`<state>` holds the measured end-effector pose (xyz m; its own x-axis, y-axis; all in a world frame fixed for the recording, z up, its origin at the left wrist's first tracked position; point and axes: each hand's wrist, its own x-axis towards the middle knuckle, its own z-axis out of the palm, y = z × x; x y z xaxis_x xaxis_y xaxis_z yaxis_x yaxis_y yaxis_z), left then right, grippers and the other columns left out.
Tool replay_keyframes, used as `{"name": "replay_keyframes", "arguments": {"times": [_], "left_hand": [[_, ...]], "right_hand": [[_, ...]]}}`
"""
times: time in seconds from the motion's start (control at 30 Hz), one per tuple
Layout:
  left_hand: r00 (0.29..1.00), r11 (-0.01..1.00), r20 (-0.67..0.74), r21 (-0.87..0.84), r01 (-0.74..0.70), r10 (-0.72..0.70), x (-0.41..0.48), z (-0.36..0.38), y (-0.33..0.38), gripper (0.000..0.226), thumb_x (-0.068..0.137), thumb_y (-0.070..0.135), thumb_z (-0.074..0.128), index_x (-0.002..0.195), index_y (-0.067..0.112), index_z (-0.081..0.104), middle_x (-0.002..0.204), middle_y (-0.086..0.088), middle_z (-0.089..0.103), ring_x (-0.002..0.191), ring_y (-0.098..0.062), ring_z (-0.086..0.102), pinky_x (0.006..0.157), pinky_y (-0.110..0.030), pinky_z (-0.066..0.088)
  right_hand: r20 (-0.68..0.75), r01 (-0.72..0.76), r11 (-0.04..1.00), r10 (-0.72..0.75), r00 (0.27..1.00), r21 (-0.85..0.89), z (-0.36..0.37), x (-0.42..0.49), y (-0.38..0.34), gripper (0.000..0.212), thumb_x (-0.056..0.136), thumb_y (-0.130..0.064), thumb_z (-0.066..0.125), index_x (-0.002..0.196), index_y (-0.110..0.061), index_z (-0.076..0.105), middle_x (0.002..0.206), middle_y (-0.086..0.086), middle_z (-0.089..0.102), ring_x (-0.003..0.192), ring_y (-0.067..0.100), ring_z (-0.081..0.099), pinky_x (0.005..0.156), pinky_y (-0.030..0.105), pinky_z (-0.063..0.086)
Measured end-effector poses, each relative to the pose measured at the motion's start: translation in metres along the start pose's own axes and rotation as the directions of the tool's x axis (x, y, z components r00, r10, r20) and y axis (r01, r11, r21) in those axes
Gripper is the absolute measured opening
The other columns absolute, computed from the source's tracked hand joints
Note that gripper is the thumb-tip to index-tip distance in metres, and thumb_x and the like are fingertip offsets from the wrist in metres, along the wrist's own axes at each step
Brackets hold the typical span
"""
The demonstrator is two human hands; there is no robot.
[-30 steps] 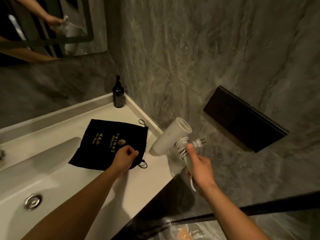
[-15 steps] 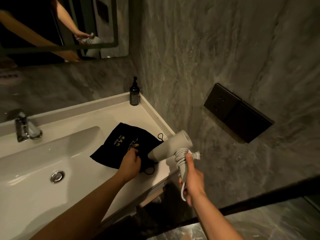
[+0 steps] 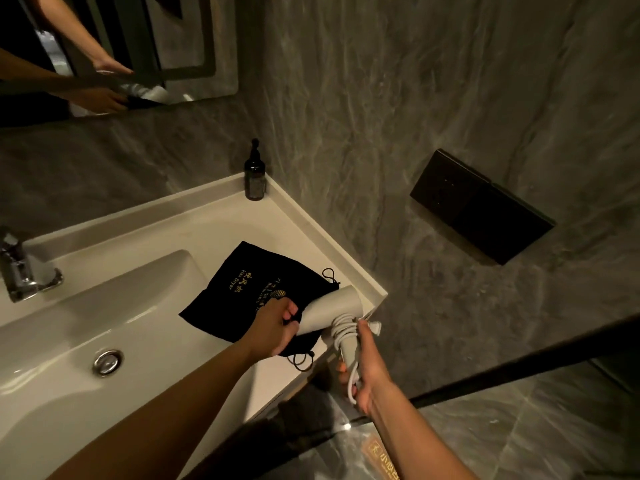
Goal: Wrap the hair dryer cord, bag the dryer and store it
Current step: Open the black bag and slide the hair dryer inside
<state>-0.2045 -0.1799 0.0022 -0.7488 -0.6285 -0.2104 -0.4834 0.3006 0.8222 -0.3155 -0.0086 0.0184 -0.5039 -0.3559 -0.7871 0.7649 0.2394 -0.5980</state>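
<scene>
A white hair dryer (image 3: 332, 311) is held over the right end of the counter, its cord (image 3: 343, 325) wound around the handle and the plug (image 3: 374, 327) sticking out to the right. My right hand (image 3: 363, 372) grips the handle and cord. The black drawstring bag (image 3: 252, 292) with gold lettering lies flat on the white counter (image 3: 214, 230). My left hand (image 3: 273, 329) pinches the bag's near edge at its mouth, right beside the dryer's nozzle. Whether the nozzle is inside the mouth is hidden by my hand.
A dark pump bottle (image 3: 255, 174) stands in the counter's far corner. The sink basin (image 3: 86, 327) with its drain (image 3: 107, 362) lies to the left, a chrome tap (image 3: 20, 271) beyond. A black panel (image 3: 481, 206) is mounted on the grey stone wall at right.
My right hand has brought the dryer down and left until its nozzle meets the bag's mouth. My left hand has taken hold of the bag's edge and lifted it slightly.
</scene>
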Motion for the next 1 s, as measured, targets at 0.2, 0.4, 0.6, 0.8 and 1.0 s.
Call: {"name": "replay_keyframes", "arguments": {"times": [0.2,0.4,0.6,0.8,1.0], "left_hand": [[0.995,0.997,0.076,-0.018,0.072,-0.070,0.038,-0.008,-0.006,0.049,0.076,0.052,0.075,0.106,0.020,0.053,0.092,0.008,0.058,0.083,-0.009,0.059,0.062,-0.022,0.040],[0.997,0.991,0.075,0.135,0.006,-0.017,0.068,0.003,-0.009,0.039,0.076,0.053,0.074,0.086,0.019,0.057,0.080,0.004,0.062,0.076,-0.017,0.060,0.062,-0.031,0.042],[0.997,0.993,0.000,-0.098,-0.071,0.072,0.064,0.007,-0.009,0.022,0.093,0.022,0.063,0.076,0.008,0.061,0.071,-0.009,0.063,0.069,-0.021,0.057,0.072,-0.042,0.049],[0.990,0.974,0.034,-0.191,-0.125,0.133,0.062,0.003,0.003,0.018,0.092,0.024,0.064,0.080,0.011,0.067,0.077,-0.012,0.070,0.080,-0.032,0.067,0.080,-0.048,0.053],[0.969,0.969,0.154,-0.186,-0.164,0.193,0.058,-0.001,0.002,0.012,0.091,0.028,0.064,0.085,0.019,0.070,0.082,-0.004,0.074,0.082,-0.022,0.071,0.085,-0.051,0.056]], "right_hand": [[-0.009,-0.044,0.991,0.043,0.999,-0.125,0.006,0.003,0.011,0.073,0.082,-0.085,0.055,0.082,-0.014,0.070,0.053,0.009,0.050,0.033,0.017,0.041,0.034,0.020,0.028],[-0.029,-0.055,0.988,0.051,0.998,-0.147,0.014,0.007,0.019,0.076,0.075,-0.087,0.060,0.090,-0.013,0.070,0.054,0.008,0.051,0.036,0.018,0.042,0.039,0.022,0.028],[0.012,-0.104,0.979,0.108,0.994,-0.176,0.009,0.005,0.018,0.073,0.083,-0.085,0.054,0.090,-0.014,0.068,0.055,0.007,0.050,0.034,0.015,0.042,0.033,0.018,0.030],[0.042,-0.202,0.956,0.216,0.976,-0.211,0.021,0.004,0.009,0.075,0.080,-0.090,0.049,0.068,-0.019,0.066,0.055,0.003,0.051,0.031,0.011,0.040,0.034,0.015,0.028],[0.060,-0.262,0.931,0.285,0.957,-0.255,0.039,0.014,-0.004,0.076,0.079,-0.093,0.043,0.062,-0.021,0.062,0.050,-0.001,0.052,0.030,0.008,0.040,0.037,0.013,0.025]]}}
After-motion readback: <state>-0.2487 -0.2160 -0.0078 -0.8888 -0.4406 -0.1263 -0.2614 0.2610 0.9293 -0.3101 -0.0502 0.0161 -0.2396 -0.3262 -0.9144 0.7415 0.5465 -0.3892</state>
